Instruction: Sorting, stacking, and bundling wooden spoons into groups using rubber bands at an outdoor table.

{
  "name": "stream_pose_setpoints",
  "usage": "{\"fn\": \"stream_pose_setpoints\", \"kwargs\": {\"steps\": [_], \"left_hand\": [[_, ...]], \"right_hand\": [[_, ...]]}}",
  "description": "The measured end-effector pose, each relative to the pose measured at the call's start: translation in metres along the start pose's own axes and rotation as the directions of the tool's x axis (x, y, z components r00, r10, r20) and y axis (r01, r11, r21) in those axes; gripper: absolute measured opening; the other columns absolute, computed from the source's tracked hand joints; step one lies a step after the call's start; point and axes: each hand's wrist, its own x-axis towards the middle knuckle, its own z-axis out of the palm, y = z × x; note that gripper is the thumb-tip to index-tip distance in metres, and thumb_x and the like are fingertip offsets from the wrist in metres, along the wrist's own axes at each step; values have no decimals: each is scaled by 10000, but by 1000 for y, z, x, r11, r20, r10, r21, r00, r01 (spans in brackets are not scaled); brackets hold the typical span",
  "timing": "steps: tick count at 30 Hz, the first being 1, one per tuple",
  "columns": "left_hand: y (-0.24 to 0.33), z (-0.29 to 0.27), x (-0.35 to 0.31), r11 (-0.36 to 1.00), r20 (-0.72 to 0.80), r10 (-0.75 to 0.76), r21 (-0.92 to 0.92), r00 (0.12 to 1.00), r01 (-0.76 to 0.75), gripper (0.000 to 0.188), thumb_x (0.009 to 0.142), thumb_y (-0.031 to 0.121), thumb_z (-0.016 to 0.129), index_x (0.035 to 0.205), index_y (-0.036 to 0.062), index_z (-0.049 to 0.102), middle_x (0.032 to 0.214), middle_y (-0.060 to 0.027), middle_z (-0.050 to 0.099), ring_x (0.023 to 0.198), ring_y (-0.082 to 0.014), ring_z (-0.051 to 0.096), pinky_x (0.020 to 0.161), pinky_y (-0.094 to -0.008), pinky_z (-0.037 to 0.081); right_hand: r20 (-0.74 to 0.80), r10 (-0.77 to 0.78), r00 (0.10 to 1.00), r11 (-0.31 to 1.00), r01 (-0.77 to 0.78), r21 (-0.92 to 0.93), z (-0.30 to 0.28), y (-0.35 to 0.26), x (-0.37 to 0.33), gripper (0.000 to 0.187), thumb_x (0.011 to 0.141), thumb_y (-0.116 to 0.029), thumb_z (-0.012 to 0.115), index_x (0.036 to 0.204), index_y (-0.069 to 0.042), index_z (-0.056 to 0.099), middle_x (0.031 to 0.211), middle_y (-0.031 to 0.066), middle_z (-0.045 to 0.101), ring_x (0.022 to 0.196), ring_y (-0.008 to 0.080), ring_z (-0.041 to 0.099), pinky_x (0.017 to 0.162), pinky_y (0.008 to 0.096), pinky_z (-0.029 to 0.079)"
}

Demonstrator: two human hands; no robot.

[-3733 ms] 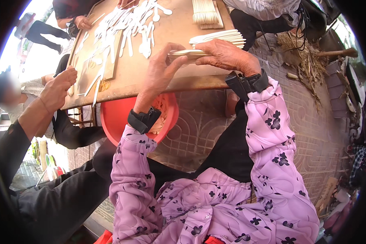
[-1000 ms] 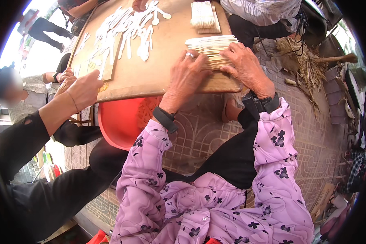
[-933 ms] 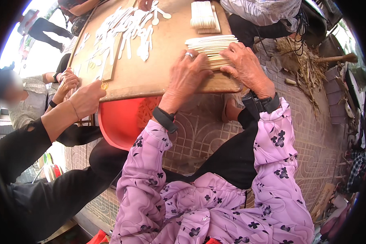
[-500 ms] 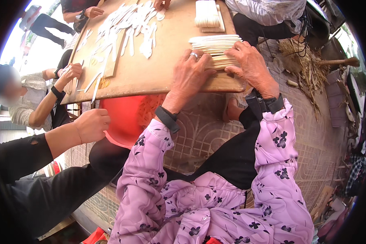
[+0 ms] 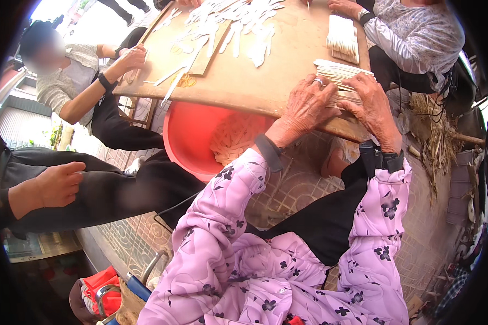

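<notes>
At the near right corner of a wooden table (image 5: 287, 70), both my hands grip a row of thin pale wooden sticks (image 5: 339, 69) lined up side by side. My left hand (image 5: 305, 105), with a ring on one finger, presses its left end, thumb along the near side. Around the right end curl the fingers of my right hand (image 5: 371, 103). My fingers hide part of the row. Just beyond lies a neat stack of similar sticks (image 5: 341, 35). Loose flat wooden spoons (image 5: 255, 35) are spread over the far part of the table.
Below the table edge stands a red tub (image 5: 180, 135) holding wooden pieces (image 5: 236, 135). Rubber bands (image 5: 187, 81) lie beside a flat board (image 5: 209, 54). Co-workers sit around the table; one's hand (image 5: 51, 187) is at my left. A straw broom (image 5: 431, 141) lies on the right.
My view has swung left, so the table sits further right in the picture. Both hands stay on the sticks. The nearby co-worker's hand at left has drawn back from the tub.
</notes>
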Motion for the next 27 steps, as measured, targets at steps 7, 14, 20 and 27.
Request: {"fn": "stream_pose_setpoints", "kwargs": {"steps": [7,14,20,27], "left_hand": [[16,-9,-3,998,-43,-4,-56,999,2,485,729,352,686,1083,56,535,1021,-151,554,966,-323,507,848,-401,417],[22,-24,-12,993,-75,-82,-91,994,75,490,738,364,683,1070,37,531,1034,-165,549,980,-330,509,835,-409,415],[-29,-53,9,898,-193,-414,72,890,434,108,791,166,624,814,63,602,747,-99,607,750,-271,585,649,-388,452],[-84,-61,57,772,96,-562,417,822,479,236,705,216,673,810,21,593,869,-166,607,814,-338,596,677,-444,460]], "right_hand": [[-15,-91,996,977,92,193,-2,-6,9,328,704,-165,684,997,-38,608,1008,141,562,991,315,525,851,386,434],[-167,-58,984,973,93,213,-1,-14,18,265,743,-177,668,961,-34,619,949,138,577,938,308,541,811,381,442],[-263,-34,964,977,87,196,-3,-12,20,216,775,-192,654,916,-31,625,882,109,591,874,283,558,747,372,454],[-232,52,971,951,22,308,-5,-16,24,203,772,-191,657,889,-29,626,844,109,582,833,280,566,711,369,464]]}}
